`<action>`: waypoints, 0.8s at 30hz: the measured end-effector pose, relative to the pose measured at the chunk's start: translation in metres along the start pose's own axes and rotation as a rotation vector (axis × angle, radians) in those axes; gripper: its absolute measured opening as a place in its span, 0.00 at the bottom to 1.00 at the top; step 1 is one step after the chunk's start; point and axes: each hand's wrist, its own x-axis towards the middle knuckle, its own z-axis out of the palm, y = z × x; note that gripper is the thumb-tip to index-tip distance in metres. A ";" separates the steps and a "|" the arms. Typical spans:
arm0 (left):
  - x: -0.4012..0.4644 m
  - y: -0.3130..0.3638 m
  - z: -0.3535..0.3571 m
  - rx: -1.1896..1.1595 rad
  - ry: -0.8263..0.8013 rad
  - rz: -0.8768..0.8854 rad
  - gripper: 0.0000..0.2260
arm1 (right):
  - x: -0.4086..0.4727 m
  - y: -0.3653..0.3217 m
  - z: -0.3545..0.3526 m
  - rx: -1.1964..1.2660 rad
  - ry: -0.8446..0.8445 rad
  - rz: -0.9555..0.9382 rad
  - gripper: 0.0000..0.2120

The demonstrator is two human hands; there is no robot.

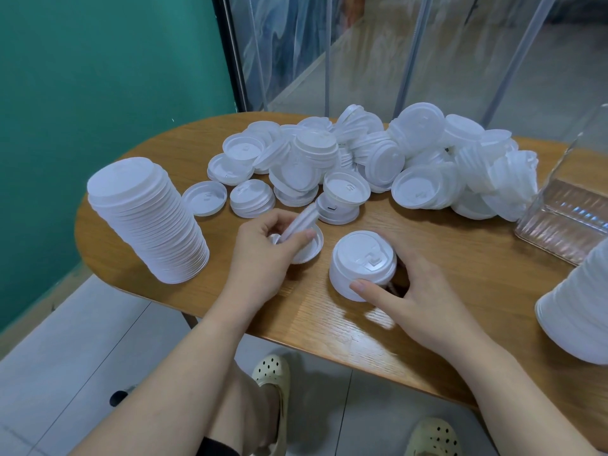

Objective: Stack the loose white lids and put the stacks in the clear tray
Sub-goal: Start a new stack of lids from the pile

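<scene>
At the wooden counter (444, 258), our left grip (263, 258) pinched a tilted lid (301, 222); our right grip (418, 297) clasped a short lid stack (362, 264).

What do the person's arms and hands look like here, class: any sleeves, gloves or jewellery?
Both forearms are bare to the frame's edge, with no sleeves showing. The left hand and right hand wear no gloves, rings, watch or bracelet. The visible fingernails look short and unpainted.

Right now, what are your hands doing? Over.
Left hand pinches tilted lid. Right hand grips short stack. Loose pile waits; tray unblocked.
</scene>
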 end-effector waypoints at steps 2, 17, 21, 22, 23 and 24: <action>0.002 0.001 -0.002 -0.065 0.065 0.014 0.05 | 0.000 -0.001 0.000 -0.007 -0.006 -0.003 0.28; 0.011 -0.012 -0.008 0.595 0.015 -0.006 0.31 | 0.001 0.002 0.001 -0.002 0.003 0.001 0.28; 0.012 -0.013 -0.011 0.657 -0.006 -0.003 0.36 | 0.001 0.003 0.001 0.008 0.004 0.000 0.27; 0.013 -0.014 -0.011 0.667 -0.007 -0.003 0.37 | 0.001 0.003 0.001 0.009 0.003 0.000 0.27; 0.013 -0.014 -0.011 0.675 -0.006 -0.003 0.37 | 0.001 0.003 0.001 0.010 0.001 0.000 0.27; 0.013 -0.014 -0.010 0.678 -0.004 -0.007 0.36 | 0.002 0.003 0.002 0.010 0.000 0.000 0.27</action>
